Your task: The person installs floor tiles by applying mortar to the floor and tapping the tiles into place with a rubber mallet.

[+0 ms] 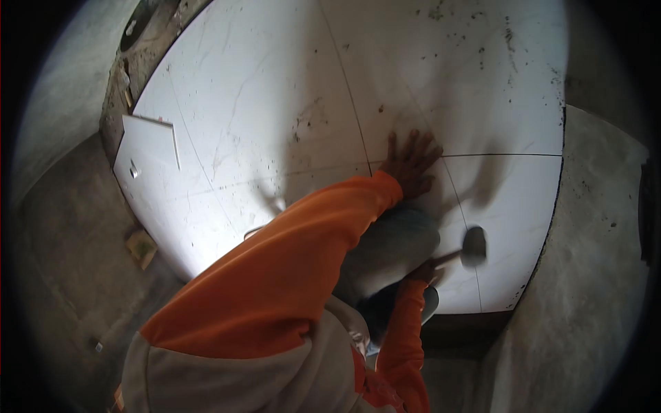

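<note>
My left hand (pixel 412 162) lies spread on the white marbled tiles (pixel 468 89), across dark joint lines. Below it, my right hand (pixel 423 272) grips the handle of a rubber mallet (pixel 474 246), whose dark, slightly blurred head is above the right-hand tiles. My orange sleeves cover both forearms, and my bent knees are beneath them on and beside the tiled surface.
A thin white tile piece (pixel 148 138) and a small metal object (pixel 134 170) lie at the left. Rough concrete edging (pixel 120 82) runs along the upper left; a yellowish block (pixel 141 248) sits below. Grey concrete walls (pixel 592 227) border the tiles.
</note>
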A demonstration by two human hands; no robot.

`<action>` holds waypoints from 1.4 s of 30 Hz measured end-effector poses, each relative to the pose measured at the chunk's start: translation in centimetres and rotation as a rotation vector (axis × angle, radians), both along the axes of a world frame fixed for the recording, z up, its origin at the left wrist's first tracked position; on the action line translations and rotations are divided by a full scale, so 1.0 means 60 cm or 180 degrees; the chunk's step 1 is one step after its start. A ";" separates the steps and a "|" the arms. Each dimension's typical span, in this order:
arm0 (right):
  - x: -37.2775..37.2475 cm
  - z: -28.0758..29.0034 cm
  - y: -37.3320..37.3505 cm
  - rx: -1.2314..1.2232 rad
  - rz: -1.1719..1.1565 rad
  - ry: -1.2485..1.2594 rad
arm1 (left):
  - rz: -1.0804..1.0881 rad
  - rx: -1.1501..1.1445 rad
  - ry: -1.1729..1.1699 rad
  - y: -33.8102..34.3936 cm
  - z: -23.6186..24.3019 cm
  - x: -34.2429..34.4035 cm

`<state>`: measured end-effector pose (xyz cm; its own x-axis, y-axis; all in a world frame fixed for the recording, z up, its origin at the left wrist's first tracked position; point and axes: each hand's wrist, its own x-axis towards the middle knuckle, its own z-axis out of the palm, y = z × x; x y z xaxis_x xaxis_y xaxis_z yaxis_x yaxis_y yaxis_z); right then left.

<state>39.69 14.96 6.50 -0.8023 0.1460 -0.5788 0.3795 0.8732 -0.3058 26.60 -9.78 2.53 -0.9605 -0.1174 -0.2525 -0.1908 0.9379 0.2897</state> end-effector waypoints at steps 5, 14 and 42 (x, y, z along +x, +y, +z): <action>0.005 0.009 0.005 0.1291 0.2078 -0.0468 | 0.0052 0.0090 0.0011 0.006 -0.002 0.001; -0.004 -0.011 -0.023 0.1019 0.1135 -0.0802 | -0.0055 -0.0142 0.0199 0.006 -0.022 0.012; 0.007 -0.043 -0.030 -0.0605 -0.2066 0.0712 | -0.0296 -0.0183 0.0195 0.003 -0.021 0.008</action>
<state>40.11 13.13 3.94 -0.6902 0.5474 -0.4732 0.7151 0.4160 -0.5617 27.07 -9.60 1.25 -0.9813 -0.0397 -0.1884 -0.0858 0.9661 0.2435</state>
